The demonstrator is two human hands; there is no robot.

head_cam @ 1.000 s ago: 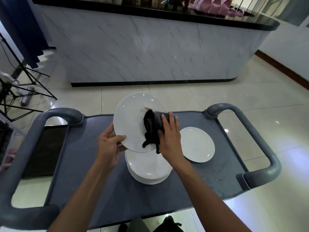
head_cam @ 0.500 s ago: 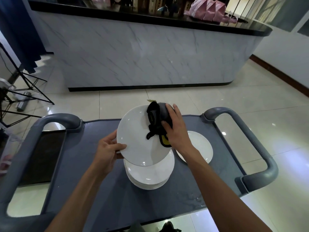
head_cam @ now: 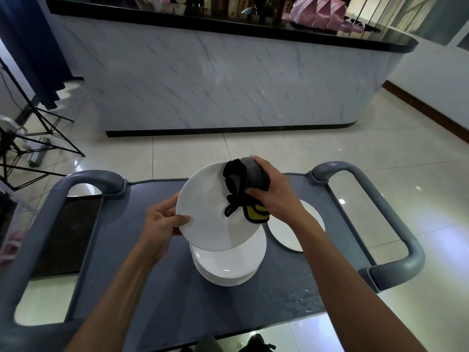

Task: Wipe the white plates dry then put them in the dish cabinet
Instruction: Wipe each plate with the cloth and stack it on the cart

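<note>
Left hand (head_cam: 161, 222) pinches plate (head_cam: 205, 212) rim; right hand (head_cam: 275, 194) grips cloth (head_cam: 243, 184) on it, partly hiding stack (head_cam: 228, 265).

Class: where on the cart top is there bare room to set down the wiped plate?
Free: the cart top left of the plate stack, toward the left handle. Crowded: centre and right, where the stack and single plate lie; the near-right corner looks wet.

White plate (head_cam: 210, 214), grey-black-yellow cloth (head_cam: 250, 181), blue-grey cart (head_cam: 157, 295).
</note>
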